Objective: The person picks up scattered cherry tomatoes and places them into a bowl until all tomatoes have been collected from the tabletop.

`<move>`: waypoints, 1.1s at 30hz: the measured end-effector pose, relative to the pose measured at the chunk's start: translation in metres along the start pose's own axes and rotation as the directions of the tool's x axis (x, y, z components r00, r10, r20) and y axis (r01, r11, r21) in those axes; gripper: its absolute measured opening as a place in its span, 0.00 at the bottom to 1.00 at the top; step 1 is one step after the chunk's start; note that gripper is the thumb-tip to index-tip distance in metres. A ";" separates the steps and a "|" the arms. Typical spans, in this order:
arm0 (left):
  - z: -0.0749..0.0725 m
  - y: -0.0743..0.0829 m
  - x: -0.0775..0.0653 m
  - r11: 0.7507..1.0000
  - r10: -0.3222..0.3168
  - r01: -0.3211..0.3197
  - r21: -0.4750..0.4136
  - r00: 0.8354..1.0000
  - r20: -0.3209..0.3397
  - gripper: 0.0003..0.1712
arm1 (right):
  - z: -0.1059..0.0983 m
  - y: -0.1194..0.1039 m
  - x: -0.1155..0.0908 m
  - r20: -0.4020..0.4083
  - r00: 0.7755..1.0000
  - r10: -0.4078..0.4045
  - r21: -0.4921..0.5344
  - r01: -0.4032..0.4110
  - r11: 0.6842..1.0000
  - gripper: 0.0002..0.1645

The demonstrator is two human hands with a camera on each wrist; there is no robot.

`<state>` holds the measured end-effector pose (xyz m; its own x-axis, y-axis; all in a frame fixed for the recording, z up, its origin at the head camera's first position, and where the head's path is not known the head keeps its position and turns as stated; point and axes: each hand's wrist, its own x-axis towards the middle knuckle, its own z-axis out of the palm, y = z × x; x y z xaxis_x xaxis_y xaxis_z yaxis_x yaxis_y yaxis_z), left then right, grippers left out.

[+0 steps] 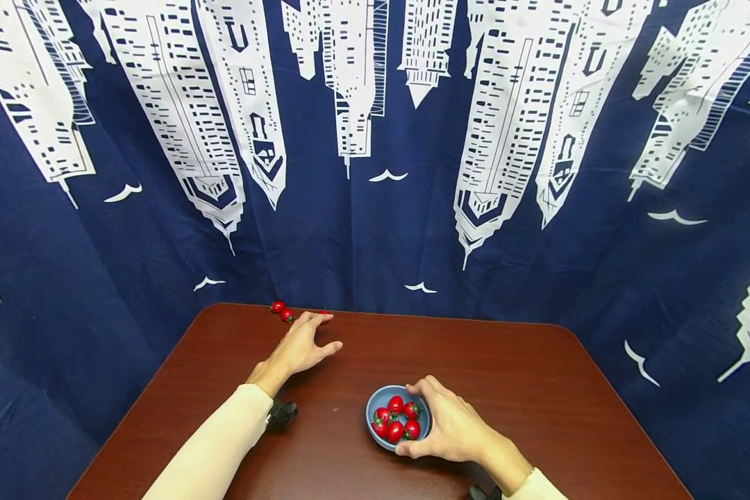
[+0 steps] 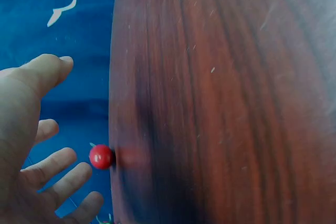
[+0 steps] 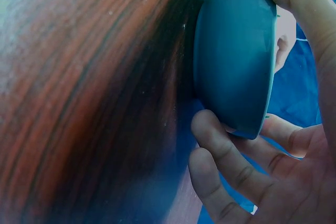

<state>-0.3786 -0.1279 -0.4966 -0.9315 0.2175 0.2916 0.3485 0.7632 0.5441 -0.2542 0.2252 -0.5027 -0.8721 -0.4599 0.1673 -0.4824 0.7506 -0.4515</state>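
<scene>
My left hand (image 1: 296, 347) reaches over the far left of the table, its fingers spread and nothing held. Close to its fingertips in the left wrist view is a red cherry tomato (image 2: 101, 156); a gap shows between them. Two more cherry tomatoes (image 1: 278, 306) lie by the far edge, left of that hand. With thumb and fingers on opposite sides of its rim, my right hand (image 1: 453, 423) grips a small blue bowl (image 1: 382, 394). Several cherry tomatoes (image 1: 396, 431) with green stems sit inside. The right wrist view shows the bowl's outer side (image 3: 236, 56), with fingers below it.
Beneath everything is a brown wood-grain table (image 1: 500, 368) with rounded far corners. A dark blue curtain (image 1: 375, 236) printed with white upside-down buildings and birds hangs right behind the far edge, where the loose tomatoes lie.
</scene>
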 end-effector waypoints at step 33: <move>0.038 -0.078 0.063 0.996 0.045 -0.036 -0.087 0.994 0.098 0.31 | 0.002 0.002 0.000 -0.007 1.000 -0.014 0.002 0.014 1.000 0.54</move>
<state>-0.4687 -0.1507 -0.5506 -0.9207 0.3102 0.2368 0.3897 0.6991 0.5995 -0.2549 0.2263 -0.5052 -0.8660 -0.4667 0.1795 -0.4941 0.7432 -0.4512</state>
